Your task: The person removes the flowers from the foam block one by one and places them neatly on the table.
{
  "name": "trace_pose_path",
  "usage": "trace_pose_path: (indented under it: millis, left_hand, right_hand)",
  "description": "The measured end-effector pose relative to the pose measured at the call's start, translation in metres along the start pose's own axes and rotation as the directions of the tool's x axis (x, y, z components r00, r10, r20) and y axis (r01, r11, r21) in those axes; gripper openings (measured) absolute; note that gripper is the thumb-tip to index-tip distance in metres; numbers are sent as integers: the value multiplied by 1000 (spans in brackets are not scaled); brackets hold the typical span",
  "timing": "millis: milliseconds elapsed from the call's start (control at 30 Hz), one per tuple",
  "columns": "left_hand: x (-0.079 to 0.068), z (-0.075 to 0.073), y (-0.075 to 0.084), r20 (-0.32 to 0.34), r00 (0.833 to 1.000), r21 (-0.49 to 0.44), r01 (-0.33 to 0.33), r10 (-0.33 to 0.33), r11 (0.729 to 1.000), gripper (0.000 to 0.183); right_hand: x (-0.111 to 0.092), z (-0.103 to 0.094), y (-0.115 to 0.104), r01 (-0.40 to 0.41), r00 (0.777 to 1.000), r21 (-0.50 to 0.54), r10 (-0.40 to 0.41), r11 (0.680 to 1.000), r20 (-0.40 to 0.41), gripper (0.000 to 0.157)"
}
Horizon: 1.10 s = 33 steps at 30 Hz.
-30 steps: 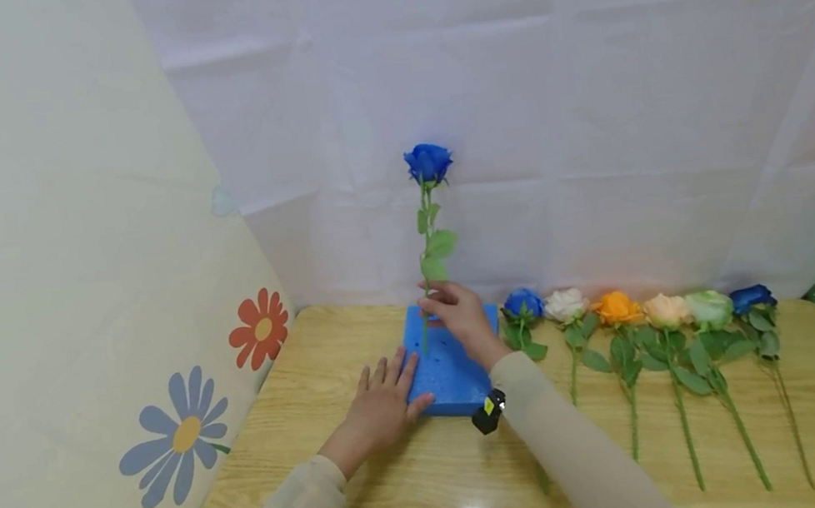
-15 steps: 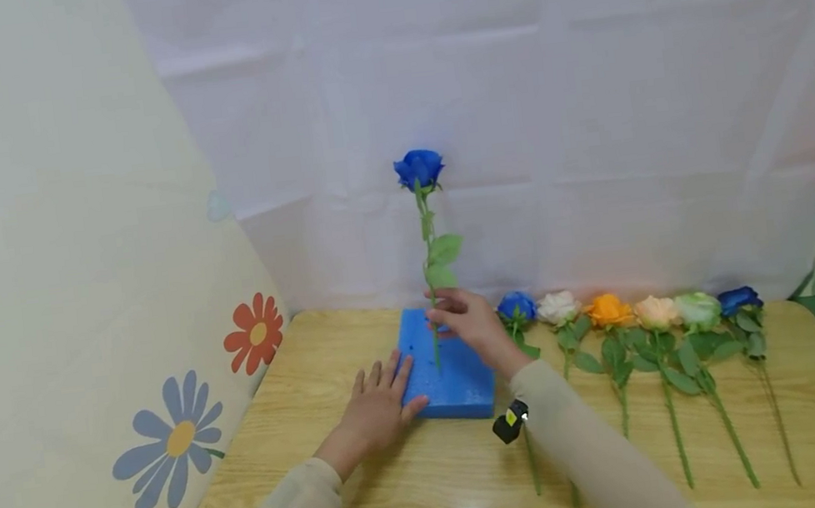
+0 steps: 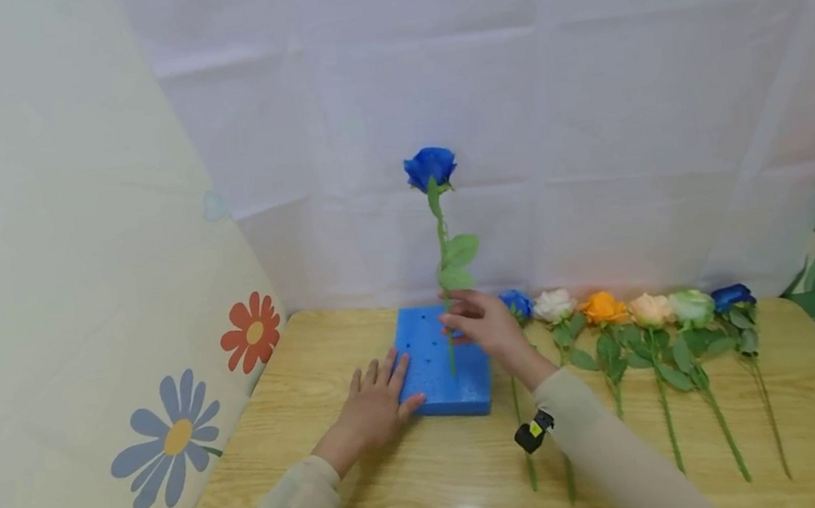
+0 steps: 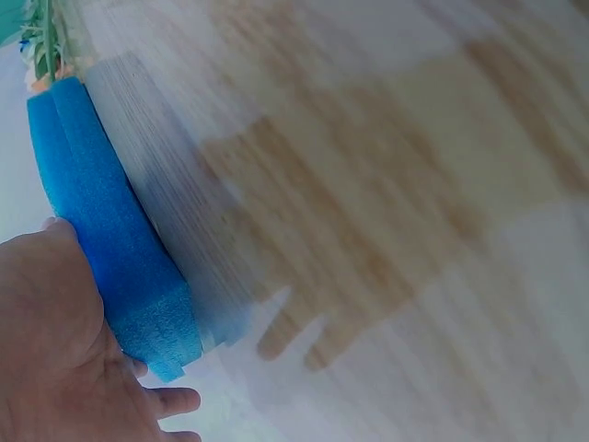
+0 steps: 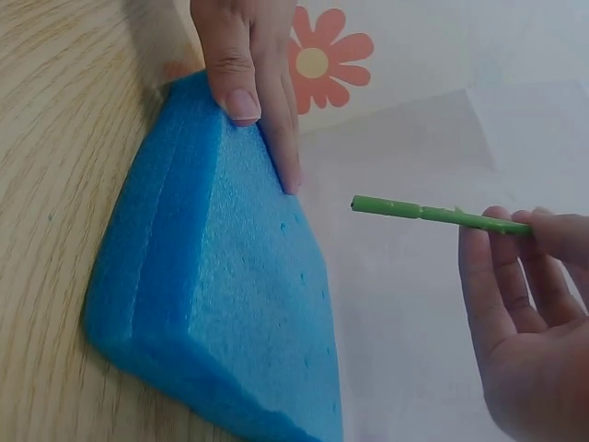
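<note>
A blue rose stands upright in the head view, its green stem pinched between the thumb and fingers of my right hand. In the right wrist view the cut end of the stem hangs apart from the blue foam block. Several small holes dot the top of that block. My left hand rests with spread fingers at the block's left edge. The left wrist view shows this left hand touching the side of the foam block.
Right of the block, a row of roses lies on the wooden table: a blue rose, white rose, orange rose, peach rose, green-white rose and dark blue rose. A white cloth hangs behind.
My right hand has carried the upright rose rightward and slightly toward me over the block, uncovering more of its holes. My left hand stays at the block's edge.
</note>
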<state>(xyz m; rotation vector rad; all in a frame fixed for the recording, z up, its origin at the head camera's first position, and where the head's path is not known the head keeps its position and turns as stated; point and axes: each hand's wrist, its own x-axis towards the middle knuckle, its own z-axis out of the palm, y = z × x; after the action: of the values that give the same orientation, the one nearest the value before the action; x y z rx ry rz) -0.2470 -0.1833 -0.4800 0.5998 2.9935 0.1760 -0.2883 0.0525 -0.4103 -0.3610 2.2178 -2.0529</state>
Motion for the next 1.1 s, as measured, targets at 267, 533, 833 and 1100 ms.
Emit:
trace_pose_path:
  millis: [267,533,833,1100]
  left_hand:
    - [0,-2,1,4,1000,2,-2,2,1000,78]
    - [-2,-4,1,3,1000,3,-11,11,1000,78]
    - [3,-3,1,-9,1000,31,-22,23,999,78]
    - [1,-1,0,-6,1000,26,-23,23,999,78]
  right_hand:
    - [-18,-17,-1,-7,1000,-31,7,999,-8,50]
    - [-34,-36,1,-23,1000,-24,22,999,-20,51]
    - [-46,-58,-2,-2,1000,-69,1,998,-22,53]
    - [-61,-74,-1,-10,999,-105,6,994,-37,53]
